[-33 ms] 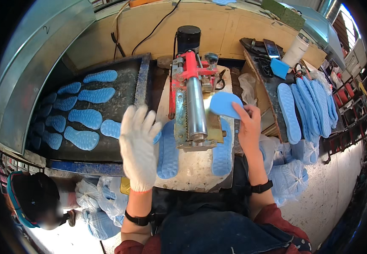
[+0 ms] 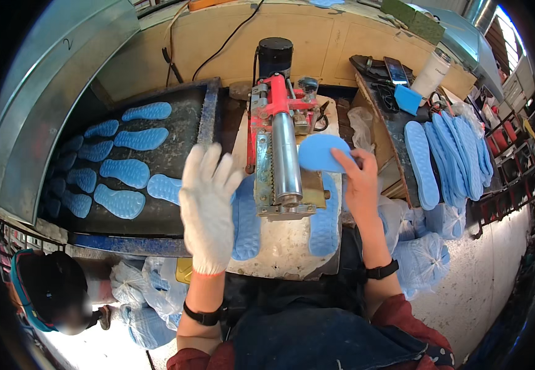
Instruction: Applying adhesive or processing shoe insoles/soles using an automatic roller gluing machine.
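My bare right hand pinches the edge of a light blue insole, held flat just right of the steel roller on a red-framed machine. Whether the insole's left edge touches the roller I cannot tell. My left hand, in a white knit glove, is raised left of the machine, fingers spread and holding nothing. Behind it an insole on the conveyor is partly hidden. Two more blue insoles lie on the pale board below, one left and one right of the roller.
Several blue insoles lie in rows on a dark conveyor belt at left. A side table at right carries stacked insoles, a white bottle and a phone. Plastic bags stand below. A person's head shows lower left.
My right hand has shifted the insole slightly left and up, closer to the roller. The gloved left hand has drifted a little right and upward.
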A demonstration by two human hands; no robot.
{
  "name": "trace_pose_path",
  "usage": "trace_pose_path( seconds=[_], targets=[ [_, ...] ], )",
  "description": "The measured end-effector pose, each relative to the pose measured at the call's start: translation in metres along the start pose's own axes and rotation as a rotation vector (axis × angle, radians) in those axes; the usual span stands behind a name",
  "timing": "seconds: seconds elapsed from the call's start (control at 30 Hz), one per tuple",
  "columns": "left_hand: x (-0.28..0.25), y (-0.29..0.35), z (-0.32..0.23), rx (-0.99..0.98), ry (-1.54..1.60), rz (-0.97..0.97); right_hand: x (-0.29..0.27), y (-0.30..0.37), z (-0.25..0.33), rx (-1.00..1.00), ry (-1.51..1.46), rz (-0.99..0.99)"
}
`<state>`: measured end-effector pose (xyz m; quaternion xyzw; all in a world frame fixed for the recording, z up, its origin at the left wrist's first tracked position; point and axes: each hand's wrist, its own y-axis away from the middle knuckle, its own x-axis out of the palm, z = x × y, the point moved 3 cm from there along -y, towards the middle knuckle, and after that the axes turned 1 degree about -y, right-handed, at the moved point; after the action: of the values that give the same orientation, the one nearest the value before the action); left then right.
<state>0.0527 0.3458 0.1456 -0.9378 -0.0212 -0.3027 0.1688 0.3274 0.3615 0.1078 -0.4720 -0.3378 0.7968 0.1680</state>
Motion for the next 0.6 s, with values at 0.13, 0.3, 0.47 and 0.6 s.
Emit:
trace_pose_path(
  seconds=[0.13,0.3,0.47,0.6],
  targets=[
    [0.04,-0.035,0.017,-0.039,0.122,0.184,0.004,-0.017,0.014,-0.11,-0.099,0.053],
    [0.061,-0.056,0.04,-0.072,0.041,0.2,0.002,-0.004,0.009,-0.024,-0.198,0.017],
    [0.045,-0.062,0.068,0.062,-0.342,0.211,0.024,0.053,-0.027,0.417,-0.369,-0.072],
    [-0.013,-0.071,0.092,0.021,-0.393,0.192,0.076,0.091,-0.028,0.39,-0.226,0.111]
  ],
)
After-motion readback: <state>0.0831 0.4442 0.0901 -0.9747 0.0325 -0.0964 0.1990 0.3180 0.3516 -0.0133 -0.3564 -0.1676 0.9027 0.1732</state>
